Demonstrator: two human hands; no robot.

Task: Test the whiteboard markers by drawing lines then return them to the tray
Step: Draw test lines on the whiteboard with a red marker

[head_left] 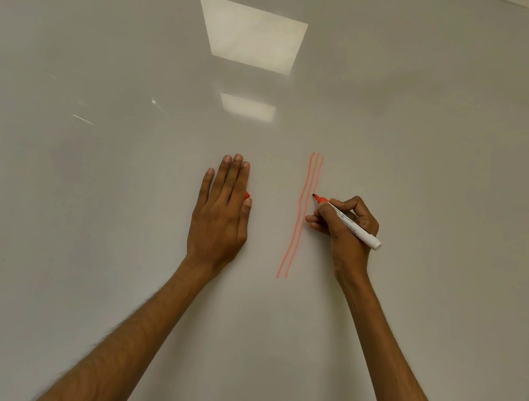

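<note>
Two bare forearms rise from the frame's lower edge onto the board (82,206).

Left hand (219,217): flat on the board, fingers straight and close together. A small red piece (247,194), likely the cap, shows tucked between thumb and forefinger.

Right hand (345,237): fingers curled round the marker (351,223) in a writing grip, pinching it near the red nose.

Marker's long axis slants from the white butt end at lower right, past the knuckles, to the tip at upper left. The tip lies left of the fingers and touches the board.

Red lines (298,219) sit between the hands, just beside the right one. Two are long and wavy, running down toward the wrists. The third, rightmost, is short and ends at the tip.

Judgement: third stroke part-drawn. The next move is a pull down toward the person, parallel to the other two. The lower fingers lie very near the lines and could smear them.

Ink pale but unbroken. Tray not in view.

Farther up: two ceiling-light reflections (251,35).
</note>
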